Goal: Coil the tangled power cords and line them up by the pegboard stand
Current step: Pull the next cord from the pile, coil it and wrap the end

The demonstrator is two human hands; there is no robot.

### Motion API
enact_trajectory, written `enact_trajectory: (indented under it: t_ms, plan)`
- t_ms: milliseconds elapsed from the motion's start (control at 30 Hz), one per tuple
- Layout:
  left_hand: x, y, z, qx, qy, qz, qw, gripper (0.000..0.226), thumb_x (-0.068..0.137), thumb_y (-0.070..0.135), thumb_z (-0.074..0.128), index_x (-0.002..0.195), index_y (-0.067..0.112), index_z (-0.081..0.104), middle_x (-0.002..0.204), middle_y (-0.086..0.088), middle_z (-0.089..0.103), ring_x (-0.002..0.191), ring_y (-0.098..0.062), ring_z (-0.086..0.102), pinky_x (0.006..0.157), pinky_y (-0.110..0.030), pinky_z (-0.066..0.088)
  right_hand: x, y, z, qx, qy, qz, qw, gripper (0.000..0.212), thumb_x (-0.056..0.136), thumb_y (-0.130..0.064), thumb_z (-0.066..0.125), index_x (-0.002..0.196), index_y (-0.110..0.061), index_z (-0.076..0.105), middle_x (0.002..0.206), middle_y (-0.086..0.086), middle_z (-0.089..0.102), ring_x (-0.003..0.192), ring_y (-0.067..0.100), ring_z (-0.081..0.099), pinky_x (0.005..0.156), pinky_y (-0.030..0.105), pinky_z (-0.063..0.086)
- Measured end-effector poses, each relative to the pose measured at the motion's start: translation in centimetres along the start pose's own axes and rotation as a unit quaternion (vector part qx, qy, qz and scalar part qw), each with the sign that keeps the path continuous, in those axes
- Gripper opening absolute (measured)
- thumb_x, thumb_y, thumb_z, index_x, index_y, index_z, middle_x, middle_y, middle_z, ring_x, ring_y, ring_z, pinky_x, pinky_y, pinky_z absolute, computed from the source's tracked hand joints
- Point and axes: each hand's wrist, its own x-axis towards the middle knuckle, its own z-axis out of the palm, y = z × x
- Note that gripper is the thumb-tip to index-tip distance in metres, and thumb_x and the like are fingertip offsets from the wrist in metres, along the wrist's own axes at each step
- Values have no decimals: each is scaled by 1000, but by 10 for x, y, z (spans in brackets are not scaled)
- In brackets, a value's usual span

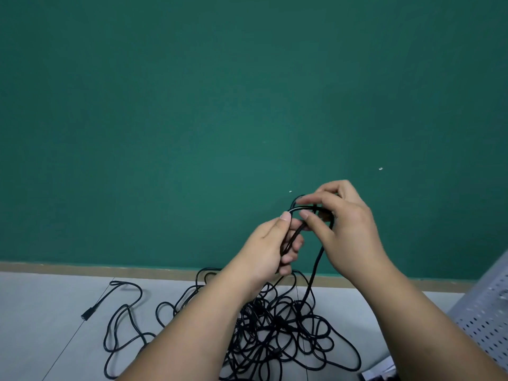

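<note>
A tangle of black power cords (277, 325) lies on the pale floor in front of me. Both my hands are raised above it, in front of the green wall. My left hand (270, 248) grips a doubled stretch of black cord (292, 237) in its curled fingers. My right hand (341, 221) pinches the top of the same cord's loop just to the right, and a strand (313, 273) hangs from it down into the tangle. One loose cord end with a black plug (88, 314) trails off to the left on the floor.
A green wall (220, 105) fills most of the view, with a tan baseboard (110, 268) along its foot. A grey perforated pegboard stand (486, 306) leans in at the right edge. Some dark and white items (379, 373) sit at the bottom right.
</note>
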Motion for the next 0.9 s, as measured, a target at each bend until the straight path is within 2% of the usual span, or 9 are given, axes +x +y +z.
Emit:
enact_trajectory:
  t_ms: [100,233,400,533,600,667,733,833,900]
  plan:
    - [4,2,-7,-62,14,18,998,46,114,39,37,122,7,70,79,0,52,59,-12,33,48,-26,26,-2,6,6,101,-46,110,988,20,99,-24,72,116,-33,66,116,-12,64,99,6,69,91,21,53]
    - [5,5,-18,-109,17,38,993,45,113,36,41,129,4,69,85,-3,57,63,-14,39,51,-27,29,-7,18,11,189,-138,208,950,10,105,-20,63,105,-24,73,92,0,78,88,22,75,89,40,60]
    - [4,3,-22,-1,5,38,999,34,114,32,42,132,17,67,99,-4,67,75,-14,51,55,-28,32,4,-5,-7,317,33,209,924,11,99,-18,73,108,-21,77,85,7,80,63,18,66,61,26,53]
    - [2,-1,-18,90,-9,41,995,28,115,26,41,136,25,60,105,-5,73,82,-15,55,55,-27,37,4,-13,-8,253,85,178,947,2,95,-26,79,96,-25,80,83,0,79,68,26,69,66,37,59]
    - [1,-1,-15,99,-7,41,994,28,115,23,42,136,30,59,108,-6,74,85,-16,57,56,-28,38,4,-8,-8,195,92,177,960,3,93,-32,81,91,-30,81,80,-7,77,69,27,65,67,35,56]
    - [0,2,-12,80,-3,33,996,29,114,20,43,135,31,60,112,-10,75,86,-17,57,56,-29,37,4,-3,-12,162,99,178,966,3,92,-35,82,89,-34,81,77,-12,75,66,18,59,65,29,51]
    - [0,5,-10,46,1,20,999,29,114,29,42,133,27,63,110,-13,75,83,-18,58,55,-30,34,5,-1,-15,156,93,171,969,3,92,-34,82,89,-34,81,79,-14,76,68,11,60,68,27,51]
    - [-1,4,-8,18,3,13,1000,48,112,54,34,128,26,69,100,-11,74,75,-19,57,56,-31,32,5,-2,-14,150,71,168,972,3,91,-33,82,88,-33,81,79,-14,76,68,7,60,68,27,51]
    - [-1,2,-9,14,4,22,1000,48,112,53,33,126,27,70,95,-10,71,71,-20,56,57,-32,37,4,-1,-13,138,62,177,972,4,91,-35,82,88,-34,80,76,-13,74,65,7,57,66,27,49]
